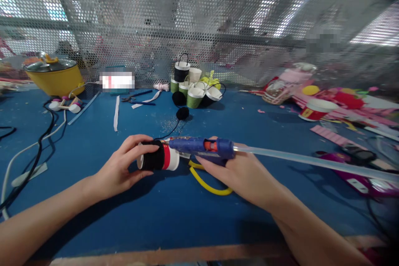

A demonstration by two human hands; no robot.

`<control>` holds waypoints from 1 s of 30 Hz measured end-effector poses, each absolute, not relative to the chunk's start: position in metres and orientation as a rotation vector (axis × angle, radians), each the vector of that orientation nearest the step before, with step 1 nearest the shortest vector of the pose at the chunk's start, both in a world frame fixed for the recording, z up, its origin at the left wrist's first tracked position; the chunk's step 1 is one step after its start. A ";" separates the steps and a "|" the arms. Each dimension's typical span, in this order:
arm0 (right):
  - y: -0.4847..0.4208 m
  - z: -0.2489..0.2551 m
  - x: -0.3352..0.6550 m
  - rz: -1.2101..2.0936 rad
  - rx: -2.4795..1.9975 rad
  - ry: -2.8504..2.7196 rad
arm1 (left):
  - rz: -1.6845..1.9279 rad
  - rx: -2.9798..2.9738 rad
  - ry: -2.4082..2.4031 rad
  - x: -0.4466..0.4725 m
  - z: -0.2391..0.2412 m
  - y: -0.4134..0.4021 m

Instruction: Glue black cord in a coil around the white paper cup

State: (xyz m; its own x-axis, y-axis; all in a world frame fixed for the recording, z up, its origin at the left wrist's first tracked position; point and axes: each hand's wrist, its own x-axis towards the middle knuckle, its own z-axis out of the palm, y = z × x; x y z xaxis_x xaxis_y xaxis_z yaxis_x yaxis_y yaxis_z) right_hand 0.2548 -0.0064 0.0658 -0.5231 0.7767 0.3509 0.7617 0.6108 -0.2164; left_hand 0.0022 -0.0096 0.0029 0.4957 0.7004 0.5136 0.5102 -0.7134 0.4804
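Curled firmly with the fingers (148,148) of the left hand (120,168) round a small paper cup (173,159), across its black yarn wrap (156,161). Wrapped with the right hand (246,176) round a blue glue gun (190,145), loaded at the rear with a long clear glue stick (296,156). Tipped sideways, the cup's long axis roughly left to right, nearly in line with the gun. Nearer to the left hand, being inside its grasp, and just left of the right fingers, with the gun's front end overlapping the cup's far edge; impossible to tell whether touching. Below the gun, on to a bent yellow tube (208,187). Beyond, along a black strand (170,134), to a yarn ball (182,113) on the desk (124,224). Farther back, to clustered small cups (195,97) in green, black and cream, some with thin loop handles; too far to tell of contents. Far left, to a yellow pot (59,81) under a glass lid (57,65). Right, to a red-and-white tub (318,110), near a pink-lidded jar (280,89), too blurred to read inside.
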 end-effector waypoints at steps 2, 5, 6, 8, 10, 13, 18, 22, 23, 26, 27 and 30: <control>-0.007 0.065 0.255 0.041 -1.209 -2.426 | 1.020 2.433 1.049 0.002 0.004 -0.009; -0.008 0.063 0.255 0.028 -1.186 -2.415 | 1.045 2.323 1.080 0.002 0.006 -0.008; -0.008 0.063 0.255 0.035 -1.187 -2.410 | 1.054 2.284 1.084 0.002 0.006 -0.007; -0.008 0.063 0.255 0.068 -1.198 -2.399 | 1.072 2.212 1.077 0.002 0.006 -0.006; -0.009 0.063 0.254 0.103 -1.211 -2.389 | 1.092 2.152 1.062 0.002 0.005 -0.005; -0.010 0.067 0.253 0.133 -1.216 -2.399 | 1.112 2.064 1.042 0.002 0.002 -0.004; -0.012 0.073 0.252 0.171 -1.205 -2.465 | 1.105 1.947 1.030 0.003 0.002 -0.004; -0.012 0.072 0.253 0.207 -1.180 -2.456 | 1.087 1.854 1.054 0.004 0.004 -0.004; -0.012 0.071 0.253 0.212 -1.180 -2.450 | 1.080 1.831 1.056 0.005 0.005 -0.004; -0.013 0.070 0.254 0.244 -1.181 -2.442 | 1.066 1.780 1.064 0.006 0.007 -0.004; -0.013 0.069 0.254 0.259 -1.184 -2.443 | 1.063 1.767 1.069 0.007 0.007 -0.004; -0.013 0.069 0.254 0.296 -1.212 -2.425 | 1.062 1.752 1.086 0.007 0.007 -0.004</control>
